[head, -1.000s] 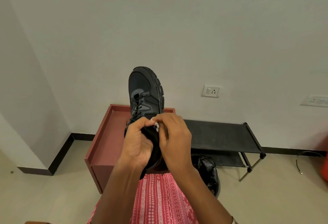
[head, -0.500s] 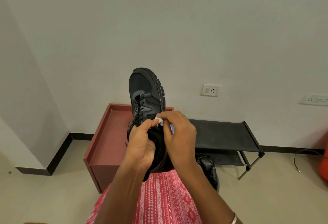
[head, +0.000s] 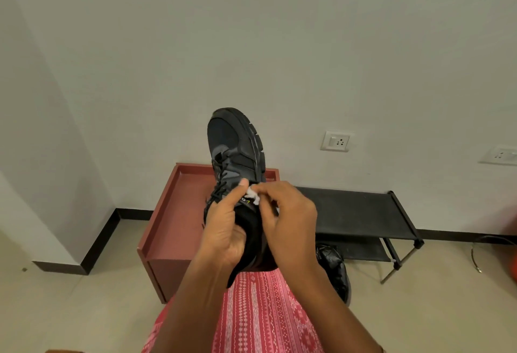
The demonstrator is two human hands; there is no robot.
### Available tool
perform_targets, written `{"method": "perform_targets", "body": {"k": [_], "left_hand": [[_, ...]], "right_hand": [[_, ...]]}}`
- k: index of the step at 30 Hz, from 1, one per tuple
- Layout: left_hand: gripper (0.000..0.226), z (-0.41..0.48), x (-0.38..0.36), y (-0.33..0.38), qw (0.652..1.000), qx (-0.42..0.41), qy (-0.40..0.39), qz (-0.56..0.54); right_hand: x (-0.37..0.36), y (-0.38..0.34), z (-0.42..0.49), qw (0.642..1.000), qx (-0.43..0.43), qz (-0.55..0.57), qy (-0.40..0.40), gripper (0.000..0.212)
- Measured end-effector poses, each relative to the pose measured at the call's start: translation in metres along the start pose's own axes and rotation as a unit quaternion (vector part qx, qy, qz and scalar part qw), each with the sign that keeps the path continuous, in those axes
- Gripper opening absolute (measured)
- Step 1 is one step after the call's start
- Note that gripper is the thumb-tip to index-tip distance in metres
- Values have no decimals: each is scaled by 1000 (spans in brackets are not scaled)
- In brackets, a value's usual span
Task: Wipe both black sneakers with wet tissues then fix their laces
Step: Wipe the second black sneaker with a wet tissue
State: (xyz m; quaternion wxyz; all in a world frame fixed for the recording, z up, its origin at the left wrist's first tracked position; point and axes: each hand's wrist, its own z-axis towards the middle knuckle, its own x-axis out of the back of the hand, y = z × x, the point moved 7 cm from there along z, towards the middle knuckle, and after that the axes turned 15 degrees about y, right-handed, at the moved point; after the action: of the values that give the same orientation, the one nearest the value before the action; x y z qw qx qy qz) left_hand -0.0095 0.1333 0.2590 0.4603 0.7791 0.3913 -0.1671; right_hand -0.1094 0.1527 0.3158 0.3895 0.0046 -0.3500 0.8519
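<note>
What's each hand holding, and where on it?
Left hand grips the black sneaker at its heel and collar. Right hand pinches a wet tissue against the collar.

Black sneaker (head: 237,151), white tissue (head: 253,195), possibly zigzag-patterned pink cloth (head: 263,316).

Both forearms reach up and forward from the bottom edge and converge at centre. Left hand (head: 223,229): palm turned toward the camera, fingers curled round the rear of the shoe (head: 237,151), thumb extended upward along its side. Firm grip. Right hand (head: 285,221): back of hand toward the camera, wrist slightly bent, fingers curled inward, fingertips pinching a small white tissue (head: 253,194) just beside the left thumb tip. The two hands are close together, apparently touching at the thumb, though the view is unclear there. Lap below is covered in red patterned cloth.
</note>
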Motion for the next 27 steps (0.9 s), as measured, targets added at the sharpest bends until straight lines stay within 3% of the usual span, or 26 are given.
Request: {"method": "perform_targets", "body": {"k": [5,13,19,27], "left_hand": [[18,-1,4,-3,1000,18,-6,4],[35,5,9,4,1000,16,11,5],[37,-9,-4,-11,999,50,-17,-3],[52,10,22,3,998,44,32,-28]], "right_hand": [[-8,7,1,1000,-8,-4,-14,22],[11,0,-32,999,-11,9,-39,22],[-7,9,13,1000,-5,8,24,24],[11,5,-24,992,-42,-8,-118,20]]}}
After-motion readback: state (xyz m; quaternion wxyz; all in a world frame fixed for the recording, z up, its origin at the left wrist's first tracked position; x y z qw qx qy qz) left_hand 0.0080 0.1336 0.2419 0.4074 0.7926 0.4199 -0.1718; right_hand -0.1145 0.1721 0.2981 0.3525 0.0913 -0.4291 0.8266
